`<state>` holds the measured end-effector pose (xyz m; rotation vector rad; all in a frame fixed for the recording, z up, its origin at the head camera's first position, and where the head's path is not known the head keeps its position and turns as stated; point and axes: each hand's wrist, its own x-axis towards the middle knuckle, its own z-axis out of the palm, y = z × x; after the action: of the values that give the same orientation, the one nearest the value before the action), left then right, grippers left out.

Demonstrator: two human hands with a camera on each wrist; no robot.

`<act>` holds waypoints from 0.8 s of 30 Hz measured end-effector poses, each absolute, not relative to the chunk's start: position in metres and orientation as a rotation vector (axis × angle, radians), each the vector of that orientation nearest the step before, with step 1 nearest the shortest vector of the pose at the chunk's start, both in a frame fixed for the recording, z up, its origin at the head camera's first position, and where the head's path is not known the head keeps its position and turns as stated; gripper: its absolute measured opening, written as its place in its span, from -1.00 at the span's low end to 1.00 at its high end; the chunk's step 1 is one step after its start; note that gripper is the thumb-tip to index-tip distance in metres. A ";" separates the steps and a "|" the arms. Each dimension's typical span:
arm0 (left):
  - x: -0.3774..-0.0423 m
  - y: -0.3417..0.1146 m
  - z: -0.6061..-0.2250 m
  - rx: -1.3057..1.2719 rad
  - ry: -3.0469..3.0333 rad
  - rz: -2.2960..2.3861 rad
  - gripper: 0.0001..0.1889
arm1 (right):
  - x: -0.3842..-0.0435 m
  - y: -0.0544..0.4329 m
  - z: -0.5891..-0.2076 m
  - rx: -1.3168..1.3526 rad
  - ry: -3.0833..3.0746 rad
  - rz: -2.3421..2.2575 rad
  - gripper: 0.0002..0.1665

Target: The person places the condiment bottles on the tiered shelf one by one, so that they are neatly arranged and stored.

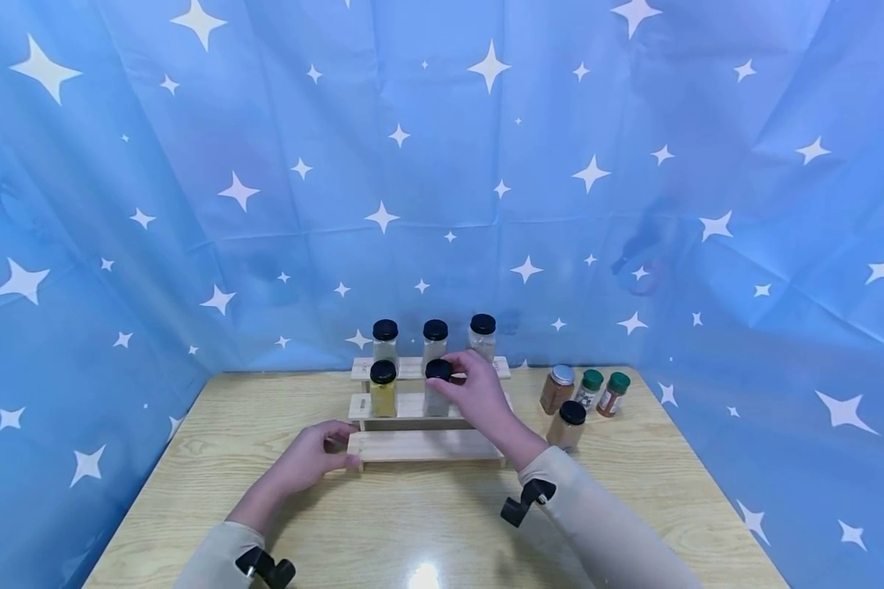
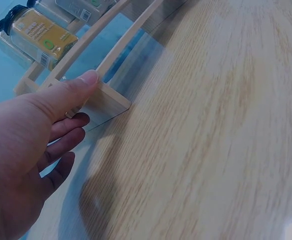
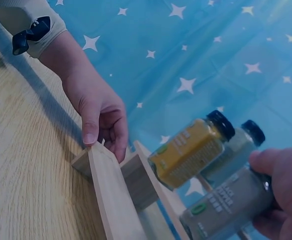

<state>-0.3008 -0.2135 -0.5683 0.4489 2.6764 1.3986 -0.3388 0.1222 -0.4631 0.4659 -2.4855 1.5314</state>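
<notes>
A three-tier wooden spice rack (image 1: 427,446) stands on the table. My left hand (image 1: 320,452) grips the left end of its lowest tier, thumb (image 2: 81,85) on the front and fingers round the side. My right hand (image 1: 482,398) pinches a black pepper jar (image 1: 437,402) by its black lid, at the middle tier. In the right wrist view the jar's label (image 3: 218,200) reads black pepper and its contents look grey. On the same tier, left of it, stands a jar of yellow spice (image 1: 383,397). The top tier bears a left jar (image 1: 385,343), a middle jar (image 1: 435,339) and a right jar (image 1: 482,335).
Right of the rack are a silver-lidded brown jar (image 1: 557,390), two green-lidded shakers (image 1: 588,391) and a black-lidded jar (image 1: 566,428). A blue star-patterned curtain (image 1: 442,164) hangs behind and along both sides of the wood-grain table (image 1: 383,532).
</notes>
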 end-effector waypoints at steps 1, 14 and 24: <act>-0.301 -0.213 -0.568 0.447 2.673 1.401 -0.41 | -0.339 0.122 -0.463 0.465 -2.482 1.535 -0.56; -0.301 -0.214 -0.567 0.461 2.663 1.411 -0.41 | -0.336 0.121 -0.465 0.453 -2.438 1.579 -0.57; -0.301 -0.213 -0.568 0.457 2.679 1.398 -0.43 | -0.336 0.120 -0.468 0.459 -2.420 1.591 -0.59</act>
<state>-0.3009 -0.2133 -0.5676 0.4569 2.6794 1.3976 -0.3356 0.1197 -0.4679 0.4587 -2.4204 1.5913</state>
